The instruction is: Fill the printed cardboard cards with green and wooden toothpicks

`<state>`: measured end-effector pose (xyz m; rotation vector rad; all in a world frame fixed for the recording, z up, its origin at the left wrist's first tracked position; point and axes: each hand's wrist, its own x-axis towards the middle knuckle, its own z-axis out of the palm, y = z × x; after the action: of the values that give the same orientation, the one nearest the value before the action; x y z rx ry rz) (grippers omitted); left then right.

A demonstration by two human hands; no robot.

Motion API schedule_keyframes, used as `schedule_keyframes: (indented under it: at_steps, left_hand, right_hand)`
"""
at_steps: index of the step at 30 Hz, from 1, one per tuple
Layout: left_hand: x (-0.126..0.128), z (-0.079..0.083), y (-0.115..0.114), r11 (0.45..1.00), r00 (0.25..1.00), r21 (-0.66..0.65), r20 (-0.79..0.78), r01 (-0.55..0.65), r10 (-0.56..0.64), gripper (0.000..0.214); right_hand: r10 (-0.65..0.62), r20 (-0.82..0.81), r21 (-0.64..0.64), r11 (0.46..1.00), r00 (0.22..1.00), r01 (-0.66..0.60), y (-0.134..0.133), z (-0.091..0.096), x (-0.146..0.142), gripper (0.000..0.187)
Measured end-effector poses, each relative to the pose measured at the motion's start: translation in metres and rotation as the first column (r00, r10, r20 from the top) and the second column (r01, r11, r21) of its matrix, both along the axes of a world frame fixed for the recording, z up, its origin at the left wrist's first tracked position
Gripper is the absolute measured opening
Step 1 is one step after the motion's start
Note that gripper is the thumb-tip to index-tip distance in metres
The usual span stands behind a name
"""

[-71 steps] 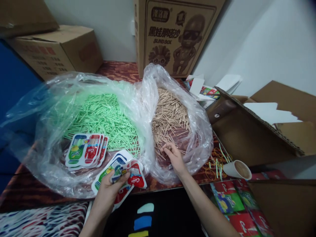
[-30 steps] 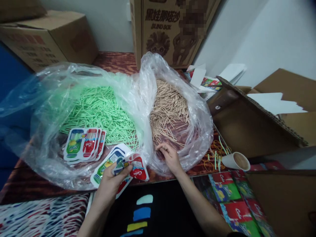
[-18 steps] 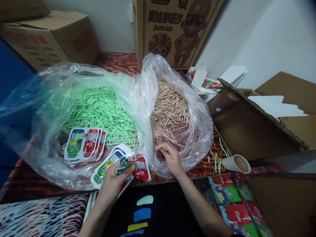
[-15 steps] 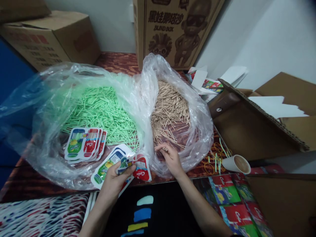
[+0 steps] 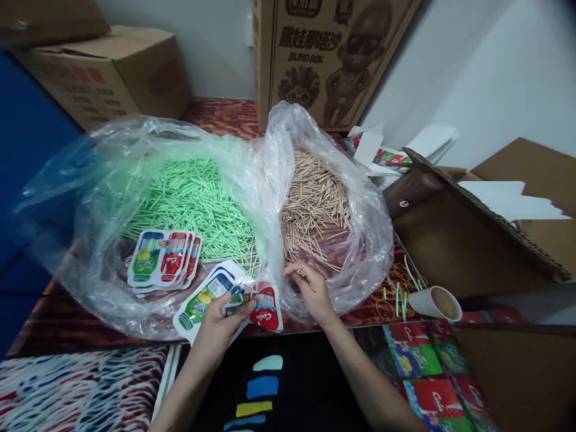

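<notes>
My left hand (image 5: 220, 327) pinches a bent card pack (image 5: 269, 305) printed with a red Cola picture. Under that hand lie more Sprite and Cola cards (image 5: 194, 307). My right hand (image 5: 315, 295) is closed around a small bunch of brown sticks (image 5: 301, 272), their ends showing at the fingers. It is at the near edge of a clear plastic bag (image 5: 373, 240) with a pile of brown sticks (image 5: 315, 198). To the left, a second clear bag (image 5: 101, 288) holds green sticks (image 5: 198, 204). A stack of filled packs (image 5: 173, 255) rests on its near part.
A paper cup (image 5: 423, 302) lies tipped beside rubber bands (image 5: 398, 282) and loose green sticks at right. An open carton (image 5: 472, 240) stands beyond. Printed packs (image 5: 418, 354) are at lower right, stacked cards (image 5: 81, 390) at lower left. Cardboard boxes (image 5: 153, 78) line the back.
The view has shifted slightly, so the scene sits a little further right and lower at the back. Both hands keep nearly the same pose and hold the same things.
</notes>
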<state>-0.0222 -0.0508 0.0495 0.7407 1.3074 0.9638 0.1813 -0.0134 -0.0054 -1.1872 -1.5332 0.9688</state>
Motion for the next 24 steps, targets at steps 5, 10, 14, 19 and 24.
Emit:
schedule_keyframes:
  at_steps: [5, 10, 14, 19, 24]
  left_hand:
    - [-0.0003, 0.0009, -0.0006, 1.000, 0.999, -0.020, 0.049, -0.021, 0.022, 0.024]
    - [-0.0020, 0.0003, -0.0014, 1.000, 0.999, -0.001, 0.041, -0.028, 0.028, 0.025]
    - [-0.0032, 0.0018, -0.0017, 1.000, 0.999, 0.011, 0.021, -0.024, 0.024, 0.022]
    - [-0.0052, 0.0021, -0.0038, 1.000, 0.999, 0.015, 0.027, -0.028, 0.027, 0.023]
    - [-0.0055, 0.0038, -0.0046, 0.999, 0.999, 0.012, 0.020, -0.035, 0.034, 0.026]
  right_hand:
    - [0.009, -0.003, -0.013, 1.000, 1.000, -0.009, 0.0002, 0.0003, -0.0015, 0.015]
    - [0.016, 0.011, -0.016, 1.000, 1.000, -0.016, 0.0001, 0.0027, -0.0026, 0.014]
    - [0.015, 0.017, -0.018, 1.000, 1.000, -0.014, -0.0005, 0.0042, -0.0044, 0.014]
    - [0.020, 0.031, -0.030, 0.999, 0.999, -0.019, -0.0006, 0.0048, -0.0055, 0.015]
    - [0.018, 0.034, -0.029, 0.999, 0.999, -0.017, -0.0007, 0.0048, -0.0067, 0.015]
